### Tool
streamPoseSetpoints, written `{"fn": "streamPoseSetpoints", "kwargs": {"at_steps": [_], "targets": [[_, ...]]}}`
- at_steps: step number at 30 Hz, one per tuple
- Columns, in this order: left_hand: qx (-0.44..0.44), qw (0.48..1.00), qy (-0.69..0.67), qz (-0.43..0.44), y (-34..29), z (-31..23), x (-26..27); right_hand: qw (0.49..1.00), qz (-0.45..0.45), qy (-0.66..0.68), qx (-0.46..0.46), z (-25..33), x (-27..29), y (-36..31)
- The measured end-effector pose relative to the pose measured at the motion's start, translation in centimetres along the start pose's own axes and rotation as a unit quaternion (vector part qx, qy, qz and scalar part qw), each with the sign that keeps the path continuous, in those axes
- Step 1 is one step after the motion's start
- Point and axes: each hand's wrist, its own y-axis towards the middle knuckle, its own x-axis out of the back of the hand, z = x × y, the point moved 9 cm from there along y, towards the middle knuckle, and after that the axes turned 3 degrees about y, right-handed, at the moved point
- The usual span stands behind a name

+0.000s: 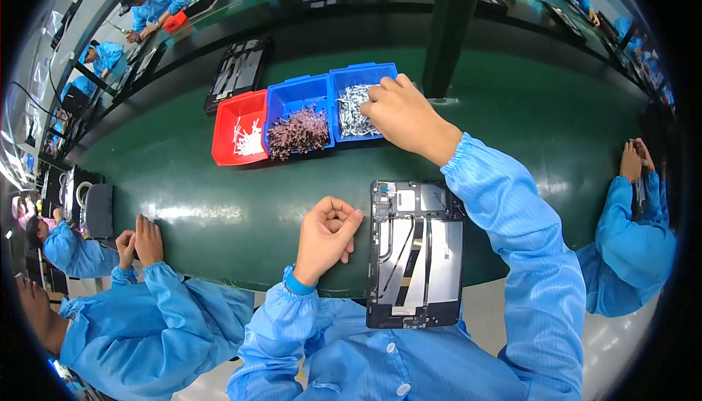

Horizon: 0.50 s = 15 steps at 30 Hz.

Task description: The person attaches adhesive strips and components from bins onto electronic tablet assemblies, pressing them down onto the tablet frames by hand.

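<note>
An opened tablet-like device point(439, 277) lies on the green bench in front of me, its black frame, silvery plates and dark cables exposed. Just left of it hovers my left hand point(329, 233), fingers curled in and thumb against the index finger; anything inside is hidden. My right hand point(404, 114) reaches over the right-hand blue bin point(363, 72), fingers bent together at its small silvery parts point(353, 112); its fingertips are partly hidden. Beside that stand a blue bin point(300, 88) of small purplish-brown parts point(298, 132) and a red bin point(228, 112) of short white sticks point(250, 139).
Behind the bins lies another opened device point(240, 70). A dark green post point(447, 32) rises behind my right hand. Co-workers in blue sit close at my left point(157, 328) and right point(632, 229). More people work across the bench.
</note>
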Motion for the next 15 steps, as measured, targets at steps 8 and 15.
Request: {"fn": "streamPoseSetpoints", "kwargs": {"at_steps": [8, 15], "targets": [[-0.01, 1.0, -0.002, 0.0, 0.2, -0.4, -0.1, 0.995, 0.067, 0.075, -0.006, -1.2, -1.3, 1.0], [-0.009, 1.0, -0.002, 0.001, 0.1, -0.1, -0.2, 0.977, -0.055, 0.202, -0.038, -1.6, 1.8, -0.1]]}}
